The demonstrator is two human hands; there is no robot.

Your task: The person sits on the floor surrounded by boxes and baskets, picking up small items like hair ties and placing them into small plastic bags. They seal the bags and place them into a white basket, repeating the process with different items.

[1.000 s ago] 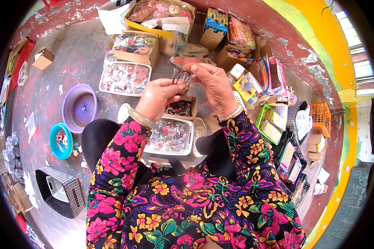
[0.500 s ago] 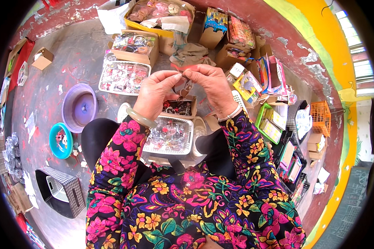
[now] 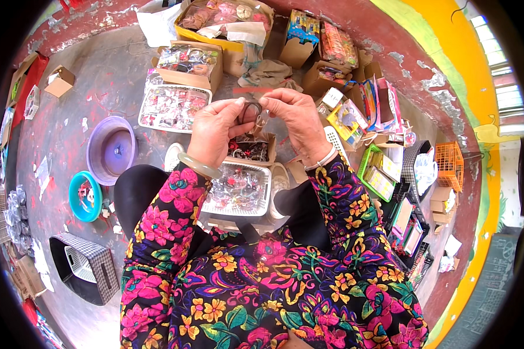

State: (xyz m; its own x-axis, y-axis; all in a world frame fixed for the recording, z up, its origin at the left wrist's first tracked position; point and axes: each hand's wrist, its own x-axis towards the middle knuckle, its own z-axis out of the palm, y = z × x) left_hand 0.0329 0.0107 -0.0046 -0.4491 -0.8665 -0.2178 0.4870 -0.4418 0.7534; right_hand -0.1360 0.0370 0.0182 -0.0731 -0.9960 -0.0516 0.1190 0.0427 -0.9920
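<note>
My left hand (image 3: 211,128) and my right hand (image 3: 301,122) are raised close together in the middle of the view, fingertips pinched. Between them is a dark looped hair tie (image 3: 249,110), with my left thumb and finger at its edge. A small clear plastic bag (image 3: 261,121) with a red strip along its top hangs by my right fingers. Just below the hands, a cardboard box (image 3: 272,149) holds dark small items. Nearer to me, a white plastic basket (image 3: 267,192) between my legs is full of clear-wrapped small goods.
Another white basket (image 3: 141,116) of packets and an open carton (image 3: 216,75) stand ahead on the left. Purple (image 3: 93,145) and teal (image 3: 74,206) basins sit on the left floor. A green tray (image 3: 364,166) and several boxes line the right wall.
My hands have moved slightly apart. The dark loop now shows more openly between the fingertips, and the red strip looks flatter and narrower.
</note>
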